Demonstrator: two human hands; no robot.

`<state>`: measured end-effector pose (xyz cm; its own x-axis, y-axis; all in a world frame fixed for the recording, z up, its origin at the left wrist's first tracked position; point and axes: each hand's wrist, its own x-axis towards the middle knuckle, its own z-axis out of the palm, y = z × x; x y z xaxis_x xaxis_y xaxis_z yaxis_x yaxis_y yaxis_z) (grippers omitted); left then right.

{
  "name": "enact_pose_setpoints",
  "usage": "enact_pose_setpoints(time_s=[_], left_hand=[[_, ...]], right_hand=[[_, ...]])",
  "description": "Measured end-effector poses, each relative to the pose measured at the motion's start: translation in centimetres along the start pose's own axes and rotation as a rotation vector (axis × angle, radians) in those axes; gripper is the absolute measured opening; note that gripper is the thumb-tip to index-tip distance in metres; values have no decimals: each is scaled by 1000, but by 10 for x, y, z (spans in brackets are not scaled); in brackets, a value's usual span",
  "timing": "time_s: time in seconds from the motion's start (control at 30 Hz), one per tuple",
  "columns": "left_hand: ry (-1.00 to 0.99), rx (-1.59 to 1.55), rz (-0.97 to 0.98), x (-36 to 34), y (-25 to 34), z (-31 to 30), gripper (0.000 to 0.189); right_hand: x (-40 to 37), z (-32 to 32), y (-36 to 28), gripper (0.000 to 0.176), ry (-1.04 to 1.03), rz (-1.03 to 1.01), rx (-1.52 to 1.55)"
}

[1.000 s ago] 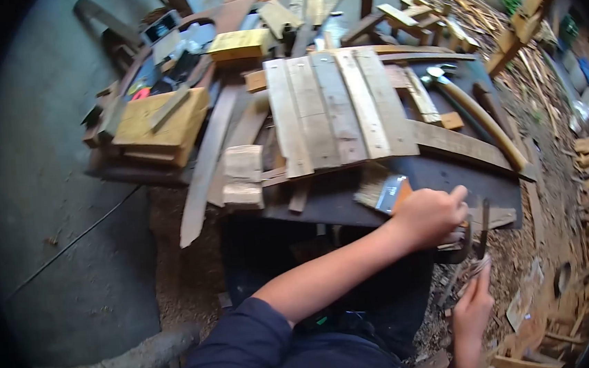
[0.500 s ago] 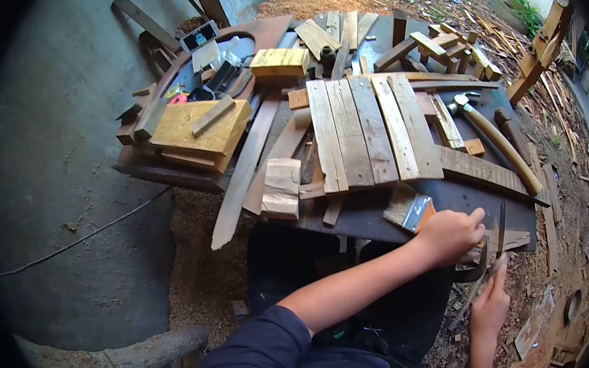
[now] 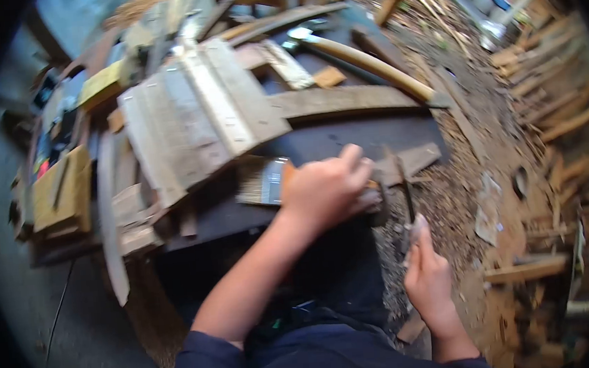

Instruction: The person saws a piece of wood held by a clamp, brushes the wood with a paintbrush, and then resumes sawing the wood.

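My left hand (image 3: 326,190) is closed at the table's near edge, and what its fingers grip is hidden. It covers the handle end of a wide paintbrush (image 3: 264,181) with pale bristles and a metal ferrule. A dark curved piece (image 3: 381,201) shows just beyond the fingers. Closed around the lower end of a thin, dark, upright tool (image 3: 406,187) is my right hand (image 3: 428,270), to the right of the table edge. Behind the brush lies a panel of weathered planks (image 3: 195,112). A flat wood offcut (image 3: 414,161) sits near the table's right corner.
A wooden-handled hammer (image 3: 368,60) and a long wood strip (image 3: 350,101) lie on the dark table (image 3: 339,133). Yellowish wood blocks (image 3: 63,192) stand at the left. Scrap wood (image 3: 543,95) is piled on the ground at the right.
The view has swung to the right, so the table and both hands appear further left. Both hands keep about the same places beside the brush and the thin tool.
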<state>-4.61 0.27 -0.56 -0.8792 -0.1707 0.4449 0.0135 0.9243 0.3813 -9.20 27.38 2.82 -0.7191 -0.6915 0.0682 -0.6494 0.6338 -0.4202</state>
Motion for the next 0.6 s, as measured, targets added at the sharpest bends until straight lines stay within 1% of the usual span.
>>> enact_pose_setpoints(time_s=[0.03, 0.1, 0.13, 0.2, 0.3, 0.4, 0.43, 0.47, 0.53, 0.6], left_hand=[[19, 0, 0, 1, 2, -2, 47], [34, 36, 4, 4, 8, -5, 49], [59, 26, 13, 4, 8, -2, 49], [24, 55, -13, 4, 10, -3, 49], [63, 72, 15, 3, 8, -2, 49], [80, 64, 33, 3, 6, 1, 50], [78, 65, 24, 3, 8, 0, 50], [62, 56, 16, 4, 9, -2, 51], [52, 60, -1, 3, 8, -1, 51], [54, 66, 15, 1, 8, 1, 51]], right_hand=[[7, -7, -2, 64, -42, 3, -10], [37, -3, -3, 68, -35, -94, -28], [52, 15, 11, 69, 49, -181, -16], [53, 20, 4, 69, 62, -121, -44], [13, 21, 3, 68, 43, -13, 76], [11, 17, 9, 68, 59, -69, 57], [28, 11, 2, 68, 43, -84, 81], [43, 10, 5, 66, 27, -100, 14], [54, 2, -2, 65, -45, -69, 0], [27, -2, -1, 63, -44, -58, 9]])
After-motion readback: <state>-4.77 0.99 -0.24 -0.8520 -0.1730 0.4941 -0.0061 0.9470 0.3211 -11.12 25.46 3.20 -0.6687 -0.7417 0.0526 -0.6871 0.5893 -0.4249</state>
